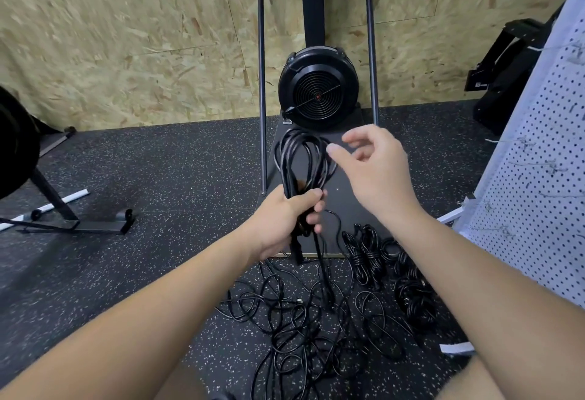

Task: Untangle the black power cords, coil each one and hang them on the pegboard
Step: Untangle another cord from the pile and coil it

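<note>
Your left hand [286,214] gripped a looped black cord [300,162] upright above the speckled floor [158,178]. Your right hand [376,168] hovered beside the loops, fingers relaxed, grasping nothing. Tangled cords [304,326] lay below; a white pegboard [544,178] stood at right.

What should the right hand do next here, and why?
Probably reach down for the slack cord and lay another loop into the coil. The left hand grips the coil at its base, the right hand is open and holds nothing beside it, and one strand runs from the left hand down into the tangle on the floor, so that cord isn't fully coiled.
</note>
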Available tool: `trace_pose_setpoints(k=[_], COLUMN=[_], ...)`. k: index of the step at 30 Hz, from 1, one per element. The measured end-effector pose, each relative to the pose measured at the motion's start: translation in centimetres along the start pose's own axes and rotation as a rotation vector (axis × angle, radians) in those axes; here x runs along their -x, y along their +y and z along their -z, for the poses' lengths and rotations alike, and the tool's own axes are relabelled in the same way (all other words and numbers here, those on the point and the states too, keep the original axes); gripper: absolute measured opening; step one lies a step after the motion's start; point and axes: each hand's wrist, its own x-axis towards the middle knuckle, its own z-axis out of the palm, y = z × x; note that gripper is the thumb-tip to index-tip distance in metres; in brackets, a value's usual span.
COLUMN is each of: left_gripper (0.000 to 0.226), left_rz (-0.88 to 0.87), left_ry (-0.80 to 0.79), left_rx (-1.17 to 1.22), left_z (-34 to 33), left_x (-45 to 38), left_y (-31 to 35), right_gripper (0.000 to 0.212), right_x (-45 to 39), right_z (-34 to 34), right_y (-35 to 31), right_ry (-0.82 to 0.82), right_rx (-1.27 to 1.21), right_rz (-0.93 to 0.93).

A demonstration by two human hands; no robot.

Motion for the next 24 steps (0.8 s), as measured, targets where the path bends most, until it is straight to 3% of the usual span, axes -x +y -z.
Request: trace_pose_setpoints(k=[2,4,8,11,14,19,22,24], left_gripper=[0.011,0.01,0.008,0.01,0.012,0.013,0.012,0.014], left_rz=[-0.023,-0.051,-0.085,-0.123,-0.168,-0.185,-0.155,-0.127], left_ry=[0.053,0.099,0.167,0.212,0.319,0.512,0.52,0.478], left_rx=[0.073,0.088,0.184,0.251,0.15,-0.052,-0.172,-0.25], left_z=[0.6,1.1,1.3,1.9,3.4,5.7,6.1,5.4], left_x=[-0.5,-0.9,-1.3,-1.8,-2.4,-2.5,-2.5,-2.4], left_y=[0.3,0.4,0.8,1.3,1.4,1.2,1.0,1.1], right_gripper=[0.005,0.018,0.029,0.024,0.01,0.007,0.017,0.018], right_x=[0.2,0.9,3.2,4.2,3.6,1.3,0.7,1.0], right_z=[-0.2,-0.6,-2.0,-2.3,-2.1,0.0,1.1,1.0], right_y=[0.6,1.6,3.1,3.8,3.7,1.5,-0.9,-2.1], right_ry=[-0.127,-0.393,-0.988,-1.204,-1.16,-0.841,-0.698,-0.686], right_rx=[-0.028,0.0,0.079,0.212,0.174,0.18,0.047,-0.084], right_rz=[-0.175,-0.31,-0.387,-0.357,-0.41,-0.268,-0.1,-0.039])
